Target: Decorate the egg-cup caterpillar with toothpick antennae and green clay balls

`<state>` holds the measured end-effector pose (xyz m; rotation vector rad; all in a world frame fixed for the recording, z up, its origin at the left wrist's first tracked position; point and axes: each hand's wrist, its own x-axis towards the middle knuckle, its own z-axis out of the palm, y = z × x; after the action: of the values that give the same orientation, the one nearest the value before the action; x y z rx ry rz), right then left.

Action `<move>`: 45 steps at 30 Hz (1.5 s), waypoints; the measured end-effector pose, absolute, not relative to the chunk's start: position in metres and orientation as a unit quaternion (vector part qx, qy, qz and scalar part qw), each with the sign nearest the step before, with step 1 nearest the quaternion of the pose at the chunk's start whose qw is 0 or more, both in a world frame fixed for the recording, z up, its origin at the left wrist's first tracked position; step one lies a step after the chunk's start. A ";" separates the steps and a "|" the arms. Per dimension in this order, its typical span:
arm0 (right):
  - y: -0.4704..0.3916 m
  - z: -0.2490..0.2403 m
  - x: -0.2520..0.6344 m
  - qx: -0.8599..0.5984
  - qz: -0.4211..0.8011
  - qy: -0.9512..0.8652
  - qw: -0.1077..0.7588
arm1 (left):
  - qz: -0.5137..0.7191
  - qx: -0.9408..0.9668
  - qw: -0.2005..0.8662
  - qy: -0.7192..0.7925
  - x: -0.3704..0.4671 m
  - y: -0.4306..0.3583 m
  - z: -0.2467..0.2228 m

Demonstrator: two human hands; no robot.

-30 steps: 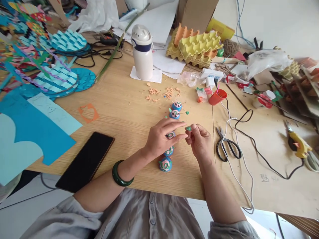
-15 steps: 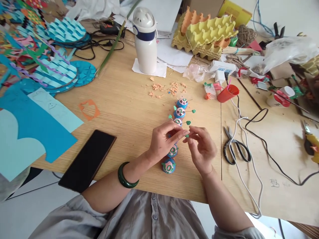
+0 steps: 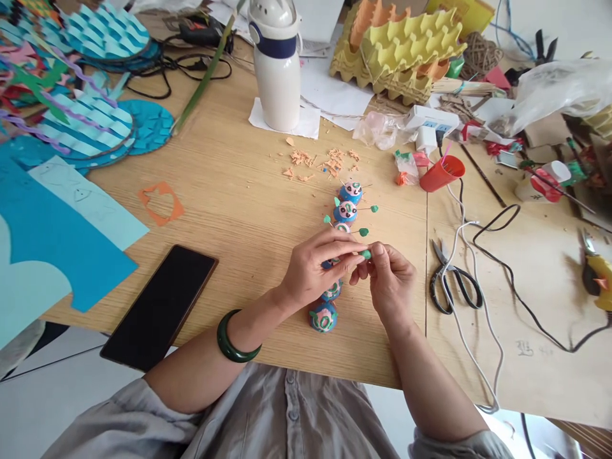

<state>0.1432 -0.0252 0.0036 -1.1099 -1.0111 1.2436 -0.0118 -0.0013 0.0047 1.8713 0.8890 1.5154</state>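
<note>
Between my fingertips sits a small piece of green clay (image 3: 366, 254). My left hand (image 3: 321, 262) pinches it from the left, and my right hand (image 3: 389, 275) closes on it from the right with thumb and fingers. Under my hands runs a row of blue clay domes with pink and green faces; the nearest dome (image 3: 323, 317) shows fully, while the middle ones are partly covered by my left hand. Thin sticks tipped with green clay (image 3: 374, 208) poke out from the farther domes, such as the second dome (image 3: 345, 210).
Orange crumbs (image 3: 335, 160) lie beyond the row. Left are a phone (image 3: 160, 306), an orange paper cutout (image 3: 161, 203) and blue card (image 3: 71, 236). Right are black scissors (image 3: 447, 274), white and black cables and a red cup (image 3: 442, 173). Behind stand a white bottle (image 3: 276, 83) and egg trays (image 3: 406, 51).
My right hand has turned and its fingers have curled in around the green clay, which now shows more plainly between both hands. The view has shifted slightly.
</note>
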 end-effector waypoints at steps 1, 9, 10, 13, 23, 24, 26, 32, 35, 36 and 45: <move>-0.026 0.003 0.143 -0.466 0.536 -0.431 0.556 | 0.569 0.700 0.268 0.338 -0.011 -0.001 0.003; -0.025 0.004 0.144 -0.453 0.581 -0.429 0.523 | 0.561 0.699 0.279 0.345 -0.012 -0.001 0.003; -0.025 0.004 0.144 -0.458 0.577 -0.432 0.521 | 0.561 0.699 0.283 0.341 -0.012 -0.001 0.004; -0.025 0.002 0.145 -0.456 0.578 -0.442 0.512 | 0.570 0.695 0.275 0.341 -0.013 0.000 0.003; -0.024 0.004 0.146 -0.427 0.611 -0.425 0.513 | 0.567 0.655 0.345 0.361 -0.011 -0.001 0.005; -0.024 0.004 0.146 -0.427 0.612 -0.426 0.510 | 0.572 0.661 0.327 0.358 -0.011 -0.001 0.005; -0.024 0.005 0.146 -0.428 0.615 -0.428 0.506 | 0.576 0.674 0.300 0.351 -0.011 -0.001 0.004; -0.023 0.010 0.144 -0.438 0.623 -0.397 0.513 | 0.566 0.686 0.293 0.351 -0.012 -0.001 0.003; -0.021 0.013 0.143 -0.437 0.639 -0.382 0.505 | 0.573 0.688 0.280 0.346 -0.012 -0.001 0.004; -0.021 0.014 0.142 -0.434 0.648 -0.378 0.499 | 0.575 0.690 0.270 0.347 -0.013 0.000 0.005; -0.020 0.015 0.143 -0.441 0.649 -0.359 0.506 | 0.559 0.676 0.320 0.359 -0.014 -0.002 0.006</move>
<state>0.1428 -0.0196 0.0155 -1.0629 -0.8657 1.5643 -0.0141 -0.0016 0.0056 1.7768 0.9445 1.4684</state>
